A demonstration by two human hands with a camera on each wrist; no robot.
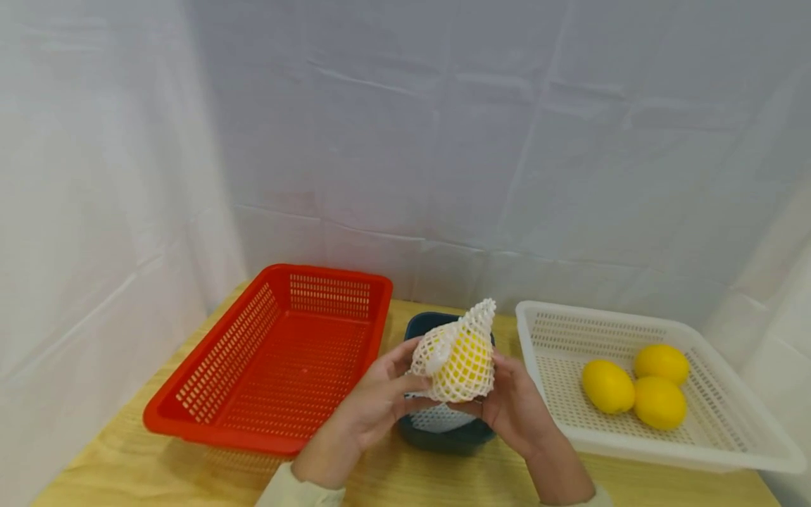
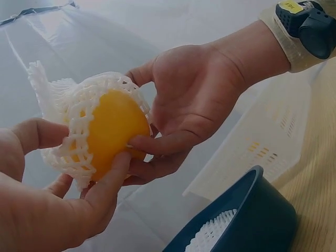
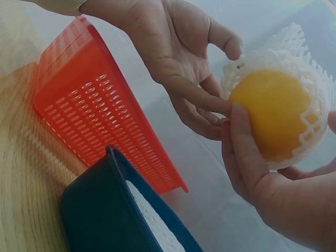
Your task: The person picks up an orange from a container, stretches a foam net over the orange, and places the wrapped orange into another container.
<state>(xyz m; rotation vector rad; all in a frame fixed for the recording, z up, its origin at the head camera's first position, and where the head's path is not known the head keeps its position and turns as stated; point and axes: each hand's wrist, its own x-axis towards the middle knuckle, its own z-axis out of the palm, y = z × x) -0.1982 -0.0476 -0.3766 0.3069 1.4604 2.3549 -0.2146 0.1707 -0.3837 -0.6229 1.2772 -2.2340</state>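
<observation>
Both hands hold a yellow lemon (image 2: 118, 128) partly covered by a white foam net (image 1: 465, 359), above a dark blue bin. The net's gathered end sticks up and to the right in the head view. My left hand (image 1: 374, 401) grips the wrapped fruit from the left, thumb on the net. From the other side my right hand (image 1: 516, 408) holds it with its fingers. The wrist views show a bare patch of lemon at the net's opening, with fingertips of both hands meeting at its edge. White foam netting (image 2: 212, 231) lies inside the blue bin (image 2: 273, 215).
To the left stands a red perforated basket (image 1: 304, 370), with nothing seen in it. A white perforated basket (image 1: 551, 415) on the right holds three yellow lemons (image 1: 659, 403). All stand on a wooden table (image 1: 209, 472), with pale sheets (image 1: 405, 155) behind and at the sides.
</observation>
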